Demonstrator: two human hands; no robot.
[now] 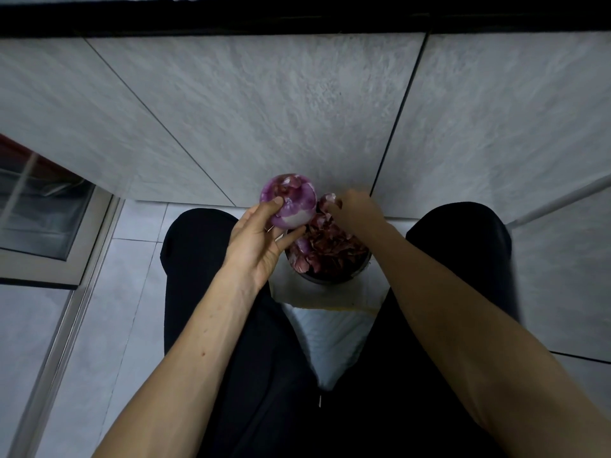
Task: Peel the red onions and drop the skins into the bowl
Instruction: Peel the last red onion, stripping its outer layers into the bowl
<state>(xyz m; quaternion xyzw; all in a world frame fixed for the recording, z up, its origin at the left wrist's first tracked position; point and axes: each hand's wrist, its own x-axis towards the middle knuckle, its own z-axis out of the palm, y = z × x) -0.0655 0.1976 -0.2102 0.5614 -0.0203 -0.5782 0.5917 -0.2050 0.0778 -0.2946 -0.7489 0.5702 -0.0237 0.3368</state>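
Left hand (pixel 256 241) grips a partly peeled red onion (pixel 288 200) between thumb and curled fingers, held up just beyond the bowl (pixel 334 277). Right hand (pixel 355 206) pinches a piece of skin (pixel 329 200) above the bowl (heaped with dark red skins (pixel 330 246)), which sits between the person's knees on white paper (pixel 325 294).

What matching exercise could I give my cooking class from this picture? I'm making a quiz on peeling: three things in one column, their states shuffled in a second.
Column one:
1. red onion
2. bowl
3. right hand

Column two:
A. pinches a piece of skin above the bowl
B. held in the left hand, partly peeled
C. heaped with dark red skins

Pairs: 1-B, 2-C, 3-A
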